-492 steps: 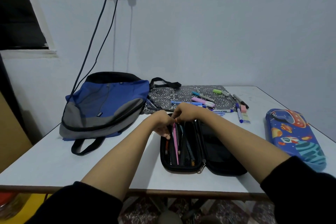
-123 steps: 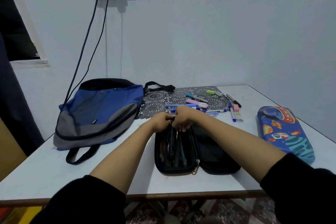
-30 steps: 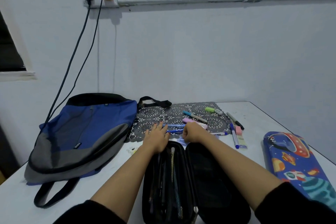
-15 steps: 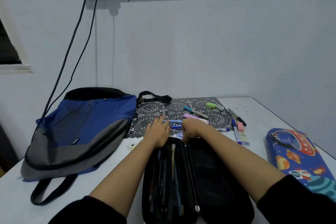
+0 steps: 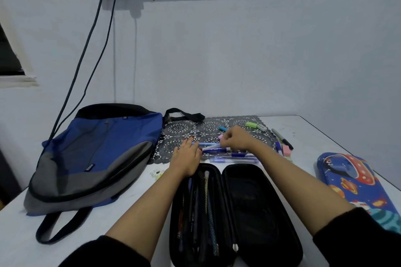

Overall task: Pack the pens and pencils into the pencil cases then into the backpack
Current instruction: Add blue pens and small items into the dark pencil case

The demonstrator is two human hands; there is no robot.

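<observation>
A black pencil case point(image 5: 256, 210) lies open in front of me, with several pens and pencils point(image 5: 206, 208) in its left half. My left hand point(image 5: 187, 157) rests flat at the case's far left corner, fingers spread. My right hand point(image 5: 235, 137) is over the dark lace mat point(image 5: 180, 134), fingers closed on a white and blue pen point(image 5: 211, 147). More blue pens point(image 5: 234, 160) lie just behind the case. A blue and grey backpack point(image 5: 95, 156) lies to the left. A blue space-print pencil case point(image 5: 355, 184) lies closed at the right.
A green highlighter point(image 5: 251, 124), a black marker point(image 5: 282, 138) and a pink eraser point(image 5: 286, 150) lie on the mat's right side. Two cables point(image 5: 86, 50) hang from a wall socket down behind the backpack. The table's right edge point(image 5: 347, 154) runs close to the printed case.
My right hand has moved from the case's far edge out over the mat and closed on a pen. My left hand has stayed at the case's corner.
</observation>
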